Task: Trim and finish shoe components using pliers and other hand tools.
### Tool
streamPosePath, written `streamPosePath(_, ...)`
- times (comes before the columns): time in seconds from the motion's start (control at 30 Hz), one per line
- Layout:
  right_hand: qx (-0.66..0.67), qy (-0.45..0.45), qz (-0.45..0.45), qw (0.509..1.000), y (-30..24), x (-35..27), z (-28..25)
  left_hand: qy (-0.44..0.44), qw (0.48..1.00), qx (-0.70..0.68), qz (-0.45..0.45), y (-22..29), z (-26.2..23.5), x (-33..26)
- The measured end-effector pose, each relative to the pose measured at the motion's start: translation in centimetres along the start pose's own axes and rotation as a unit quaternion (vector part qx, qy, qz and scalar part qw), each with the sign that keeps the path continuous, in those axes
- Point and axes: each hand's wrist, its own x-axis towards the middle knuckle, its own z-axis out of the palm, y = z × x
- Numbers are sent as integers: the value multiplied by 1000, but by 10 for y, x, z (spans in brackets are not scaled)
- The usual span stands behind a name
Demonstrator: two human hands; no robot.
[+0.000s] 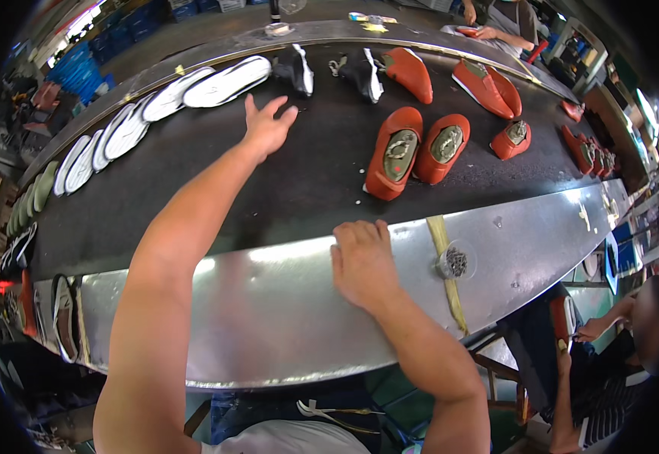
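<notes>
My left hand reaches out over the dark belt, fingers spread, holding nothing. Just beyond its fingertips lie the nearest of several white shoe soles and a black shoe. My right hand rests on the inner edge of the metal rim, empty, its fingers slightly bent and thumb apart. Ahead of it on the belt stand a red shoe and a second red shoe, side by side, with greenish insides and laces. Another black shoe sits farther back beside a red upper.
On the metal rim stands a clear cup of small metal pieces, beside a yellow tape strip. More red shoes line the belt's right side; green soles lie far left. At lower right, a co-worker's hands hold a red shoe. Another person works across the belt.
</notes>
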Motion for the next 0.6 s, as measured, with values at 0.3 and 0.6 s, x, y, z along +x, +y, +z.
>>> streamPosePath(0.3,29,-2,5,1000,8,14,-2,-82,991,97,-27,69,119,140)
streamPosePath(0.6,37,7,7,999,-1,18,4,-69,979,172,-83,83,114,117)
